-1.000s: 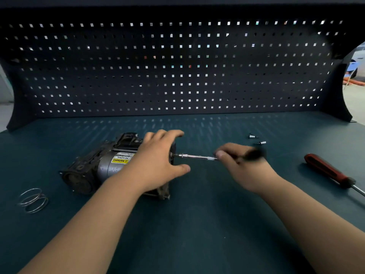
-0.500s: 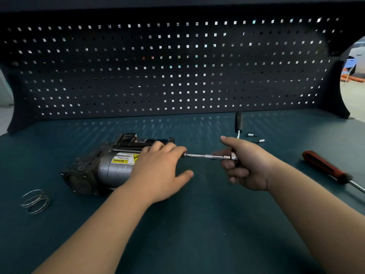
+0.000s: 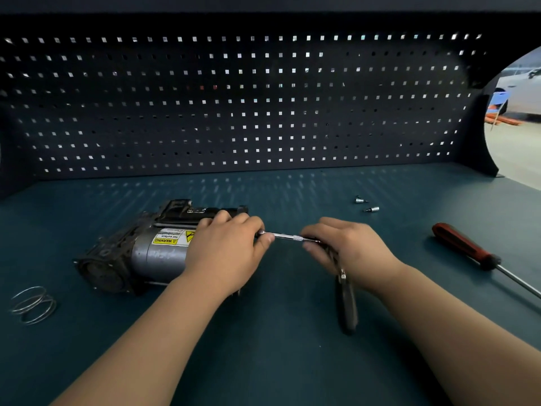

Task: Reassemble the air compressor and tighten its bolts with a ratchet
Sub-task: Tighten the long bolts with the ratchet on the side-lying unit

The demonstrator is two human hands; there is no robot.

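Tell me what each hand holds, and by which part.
Right hand grips the ratchet at its head; left hand holds the air compressor at its right end.

A red-handled screwdriver (image 3: 465,246) lies at the right of the desk (image 3: 278,361), a wire coil (image 3: 32,305) at its left, a dark pegboard (image 3: 234,106) behind.

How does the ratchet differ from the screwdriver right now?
The ratchet is gripped by the right hand, its extension bar running toward the compressor; the screwdriver lies untouched on the bench. The ratchet's handle is black and points toward the camera; the screwdriver's is red and lies diagonally, shaft toward the right edge. Both have bare metal shafts.
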